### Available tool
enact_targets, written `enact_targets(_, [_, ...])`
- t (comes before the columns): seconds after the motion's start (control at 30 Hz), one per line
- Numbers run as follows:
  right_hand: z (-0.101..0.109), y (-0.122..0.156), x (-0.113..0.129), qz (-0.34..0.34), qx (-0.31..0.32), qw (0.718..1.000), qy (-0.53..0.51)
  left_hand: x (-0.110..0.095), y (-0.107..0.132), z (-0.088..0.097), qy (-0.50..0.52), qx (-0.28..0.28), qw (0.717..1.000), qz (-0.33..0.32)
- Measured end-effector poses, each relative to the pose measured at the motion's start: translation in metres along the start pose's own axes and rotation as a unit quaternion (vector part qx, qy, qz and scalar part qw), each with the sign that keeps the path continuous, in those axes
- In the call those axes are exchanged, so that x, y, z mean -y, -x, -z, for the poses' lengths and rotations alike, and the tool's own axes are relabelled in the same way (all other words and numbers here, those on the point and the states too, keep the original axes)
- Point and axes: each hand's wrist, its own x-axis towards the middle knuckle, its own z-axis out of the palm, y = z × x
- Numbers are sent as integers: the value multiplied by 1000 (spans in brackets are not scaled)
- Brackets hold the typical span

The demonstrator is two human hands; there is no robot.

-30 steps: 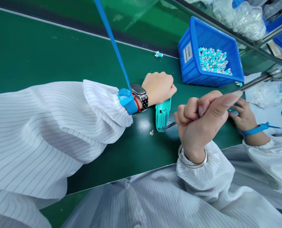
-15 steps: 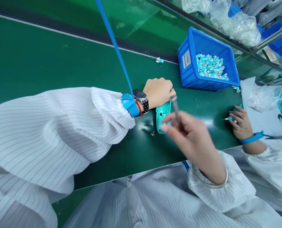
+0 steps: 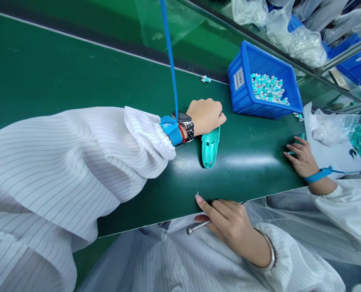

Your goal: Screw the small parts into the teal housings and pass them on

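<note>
Belt: I see a green work belt (image 3: 77, 81) under everything.
Left hand: I see the left hand (image 3: 205, 117) curled in a fist. It grips nothing that I can see. A watch (image 3: 185, 119) and a red bracelet (image 3: 182, 133) sit on the wrist, next to a blue wrist strap (image 3: 171, 130).
Teal thing: a teal plastic shell (image 3: 211, 147) lies on the belt, right by the left hand's knuckles. I cannot tell if they touch.
Right hand: I see the right hand (image 3: 232, 229) at the near belt edge. It is closed tight on a metal screwdriver (image 3: 198, 227). A tiny silver bit (image 3: 197, 194) sits just past one fingertip.
Bin: a blue bin (image 3: 238, 79) is full of small teal and white parts (image 3: 267, 88).
Other person: a co-worker's hand (image 3: 302, 160) rests on the belt, far right.
</note>
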Motion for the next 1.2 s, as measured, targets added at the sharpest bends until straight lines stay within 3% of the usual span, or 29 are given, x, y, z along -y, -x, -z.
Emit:
enact_targets(0.13, [-11, 14, -7, 82, -89, 993, 16, 2, -4, 1, 31, -4, 999, 14])
enact_targets(0.23, [-19, 17, -9, 99, -144, 984, 16, 5, -8, 4, 78, 3, 997, 22])
enact_targets(0.43, [-25, 22, -8, 49, -148, 988, -20, 14, -17, 14, 167, 66, 984, 4])
enact_targets(0.63, [-16, 20, -7, 21, -53, 998, 0, 14, -16, 19, 219, 95, 971, 5])
enact_targets(0.83, [-22, 24, -11, 54, -121, 991, 18, 13, -16, 20, 242, 105, 965, 13])
enact_targets(0.97, [-19, 25, -11, 55, -120, 991, -28, 15, -17, 19, 244, 106, 964, 14])
enact_targets(1.07, [-3, 18, -15, -16, -96, 986, -133, 15, -17, 19, 238, 108, 965, 11])
enact_targets(1.2, [31, -8, -35, -196, -91, 949, -228, 14, -16, 17, 208, 99, 973, 4])
